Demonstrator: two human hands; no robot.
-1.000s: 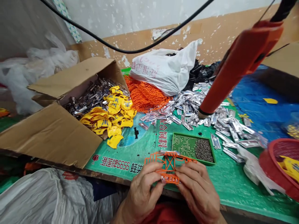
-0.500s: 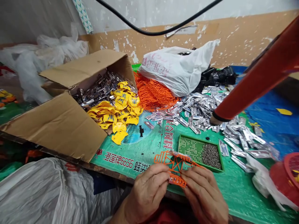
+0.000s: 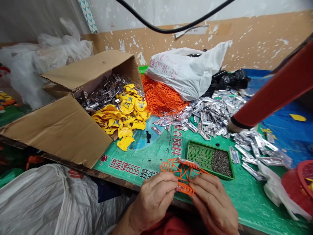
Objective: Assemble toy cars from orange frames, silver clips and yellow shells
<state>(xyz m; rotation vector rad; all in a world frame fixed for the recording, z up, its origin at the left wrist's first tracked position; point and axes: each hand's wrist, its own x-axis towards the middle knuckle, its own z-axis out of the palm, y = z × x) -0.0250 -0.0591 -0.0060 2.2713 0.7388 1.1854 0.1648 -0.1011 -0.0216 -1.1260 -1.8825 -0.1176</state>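
Note:
Both hands hold an orange plastic lattice frame [image 3: 185,188] over the near edge of the green-covered table. My left hand [image 3: 156,199] pinches its left side between thumb and fingers. On the opposite side, my right hand [image 3: 214,199] is closed round the frame, with its fingers lying over the edge. A strip of shiny silver shows along the frame's upper edge, and small metallic bits show at its lower band. Just beyond the frame sits a green tray [image 3: 210,160] with small metal pins heaped at its right end. My fingertips partly hide the frame.
A cardboard box [image 3: 56,130] on its side spills metal parts and yellow plastic pieces [image 3: 126,114]. Behind are orange lattice parts [image 3: 161,96], a white plastic bag [image 3: 186,73] and silver pieces [image 3: 210,114]. A co-worker's red sleeve [image 3: 274,94] reaches in from the right, above a red basket [image 3: 298,189].
The co-worker's sleeve has shifted slightly right and lower over the silver pieces. My hands keep their hold on the orange frame, almost unmoved.

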